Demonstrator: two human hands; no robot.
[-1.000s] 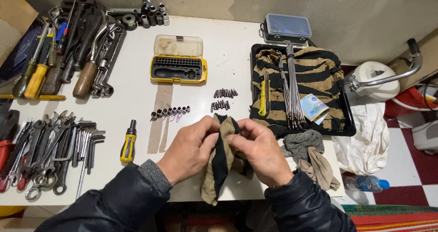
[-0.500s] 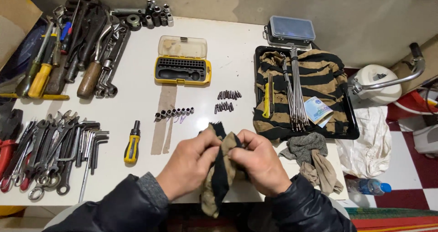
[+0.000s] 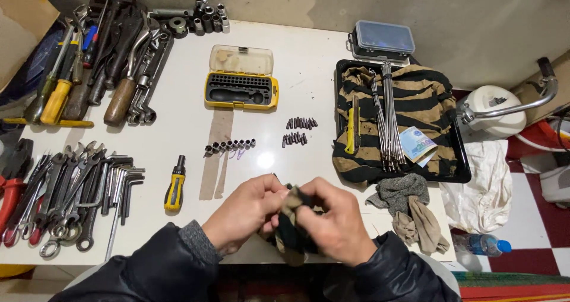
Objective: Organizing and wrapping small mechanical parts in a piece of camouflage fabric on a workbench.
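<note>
Both hands meet at the near edge of the white table (image 3: 309,58): the left hand (image 3: 246,213) and the right hand (image 3: 335,225) each pinch the black-and-tan rag (image 3: 290,231) bunched between them, its lower end hanging over the edge. Just ahead lie rows of sockets (image 3: 230,146) and screwdriver bits (image 3: 298,131) before the open yellow bit case (image 3: 241,88); a yellow-handled screwdriver (image 3: 175,184) and wrenches (image 3: 65,189) lie left. To the right a grey cloth (image 3: 401,192) and a black tray (image 3: 460,170) with a striped cloth crowd that side, leaving bare tabletop only between the hands and the bits.
</note>
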